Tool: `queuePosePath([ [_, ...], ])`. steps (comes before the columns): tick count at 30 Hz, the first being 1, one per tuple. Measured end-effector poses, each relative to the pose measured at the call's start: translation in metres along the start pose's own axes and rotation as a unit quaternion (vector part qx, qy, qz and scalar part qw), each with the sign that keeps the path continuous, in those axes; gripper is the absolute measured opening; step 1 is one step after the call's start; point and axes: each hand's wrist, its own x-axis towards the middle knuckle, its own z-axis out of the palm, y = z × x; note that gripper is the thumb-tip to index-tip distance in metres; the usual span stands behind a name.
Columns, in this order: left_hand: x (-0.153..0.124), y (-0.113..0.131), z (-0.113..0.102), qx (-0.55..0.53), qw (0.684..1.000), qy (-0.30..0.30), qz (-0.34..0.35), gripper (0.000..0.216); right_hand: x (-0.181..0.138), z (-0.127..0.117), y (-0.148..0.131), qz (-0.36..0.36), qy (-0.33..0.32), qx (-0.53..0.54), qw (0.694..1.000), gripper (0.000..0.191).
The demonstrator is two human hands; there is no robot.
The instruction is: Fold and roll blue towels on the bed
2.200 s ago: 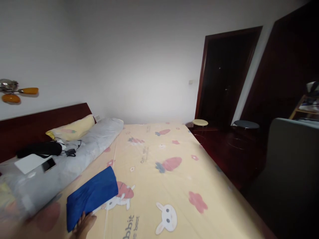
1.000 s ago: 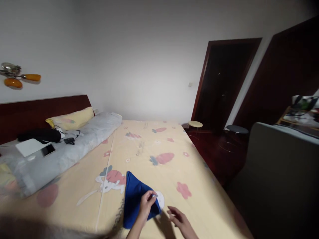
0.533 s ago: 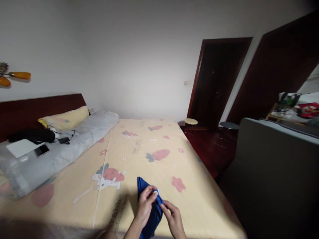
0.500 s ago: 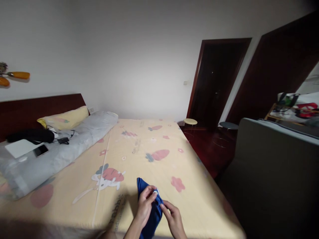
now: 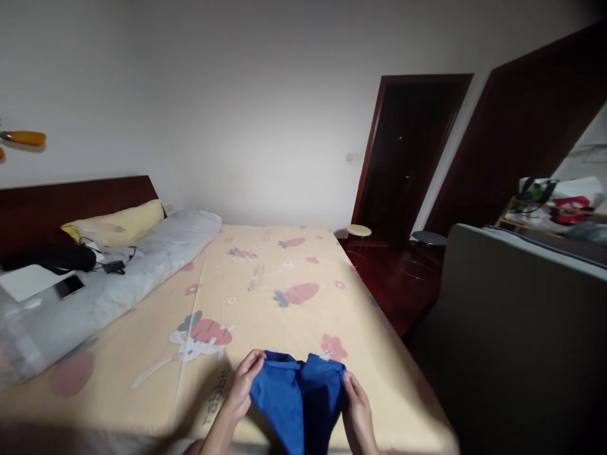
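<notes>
A blue cloth garment [image 5: 279, 385] hangs spread between my hands above the near edge of the bed; its lower part runs out of view at the bottom. My left hand [image 5: 244, 379] grips its upper left corner, the thumb on top. On the opposite side my right hand [image 5: 356, 404] pinches the upper right corner. A small white label shows at the garment's top edge, right of the middle. Dark folds run down its centre, and I cannot make out which kind of garment it is.
Beneath is a bed with a yellow printed sheet [image 5: 256, 316]. A rolled grey quilt [image 5: 156, 246] at left bears a phone [image 5: 70, 286], a white flat item and black cables. Two stools [image 5: 358, 231] stand by the dark door [image 5: 412, 164]. A dark panel [image 5: 516, 341] rises at right.
My hands have moved apart, the left one leftward and the right one rightward. The blue garment, bunched and narrow before, is now stretched wide between them. The view has shifted slightly.
</notes>
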Motion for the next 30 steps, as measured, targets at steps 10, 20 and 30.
queuePosePath([
  [10,0.022,0.032,-0.081,0.243,0.966,0.064,0.067,0.046,0.056,-0.063,-0.026,0.01,0.121,0.035,0.992,0.048],
  [20,0.033,0.07,-0.163,0.535,0.83,0.016,0.156,0.037,0.076,-0.124,-0.102,-0.057,0.053,-0.131,0.988,0.049],
  [30,0.045,0.082,-0.194,0.524,0.827,0.063,0.193,0.044,0.082,-0.143,-0.138,-0.111,0.003,-0.315,0.942,0.053],
])
